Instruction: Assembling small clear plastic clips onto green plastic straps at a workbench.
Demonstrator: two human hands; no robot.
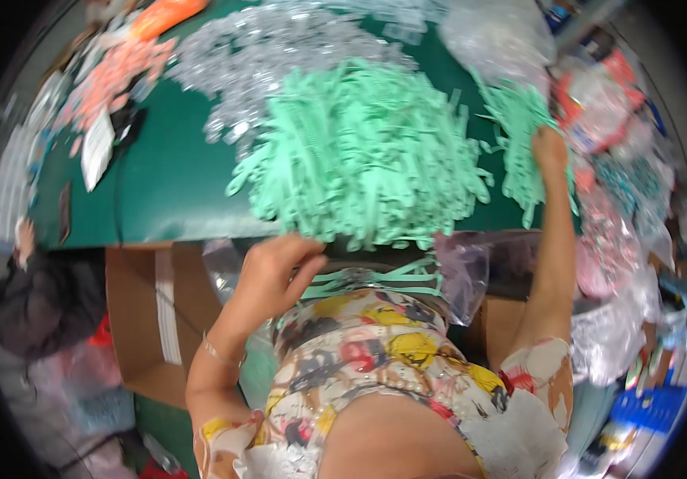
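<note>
Pale-blue basket [105,413]: lower left, beside a pinkish plastic bag [88,367]; contents unclear.
Cardboard box [132,319]: below table edge; white strip on one panel.
Left hand [279,267]: at table edge, fingers curled; cannot tell whether it grips anything.
Large mint-green heap [367,152]: loose thin plastic pieces, mid-table, just beyond left hand.
Clear bag [495,40]: far right of table, bulging; contents not distinguishable.
Small mint-green heap [522,132]: right of large heap, near clear bag.
Right hand [551,148]: clenched over small heap's right side; cannot tell whether pieces are gripped.
Red-and-clear bag [599,100]: right of table; contents unclear.
</note>
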